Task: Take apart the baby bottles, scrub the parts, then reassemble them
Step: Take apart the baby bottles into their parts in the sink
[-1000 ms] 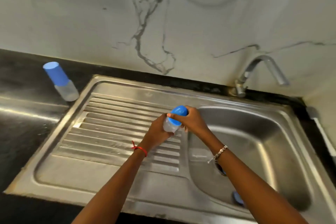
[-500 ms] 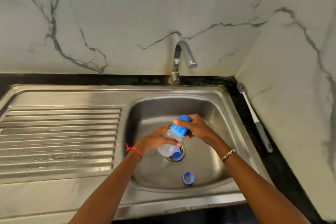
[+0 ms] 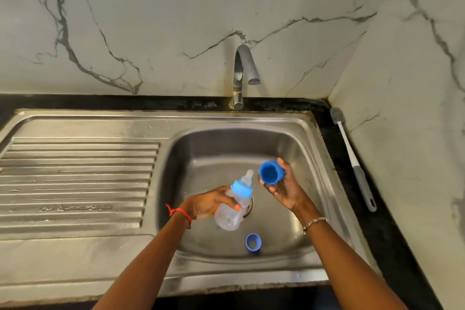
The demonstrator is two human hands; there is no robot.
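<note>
- While the left hand (image 3: 208, 202) is gripping the clear baby bottle (image 3: 231, 211) around its body, the bottle is tilting over the sink basin (image 3: 297, 158), with its base toward the person and its teat (image 3: 247, 177) pointing up and away.
- A blue screw ring (image 3: 242, 189) is sitting on the bottle's neck, holding the translucent teat in place.
- The right hand (image 3: 284, 190) is holding the blue cap (image 3: 271, 173) with fingers curled around it, just beside the teat but apart from it; the cap's open mouth is facing the camera.
- Another blue ring (image 3: 253, 242) is lying on the basin floor near the front wall, below the bottle and apart from both hands.
- The drain (image 3: 249, 206) is showing only partly behind the bottle.
- A red thread band (image 3: 179, 212) is circling the left wrist, and a beaded bracelet (image 3: 314, 223) is circling the right wrist.
- The steel tap (image 3: 242, 75) is standing behind the basin against the veined marble wall (image 3: 151, 20), with no water visible at its spout.
- A grey-and-white bottle brush (image 3: 352, 158) is lying on the black bench (image 3: 392, 246) to the right of the sink, along the side wall.
- The ribbed draining board (image 3: 75, 178) is stretching to the left of the basin.
</note>
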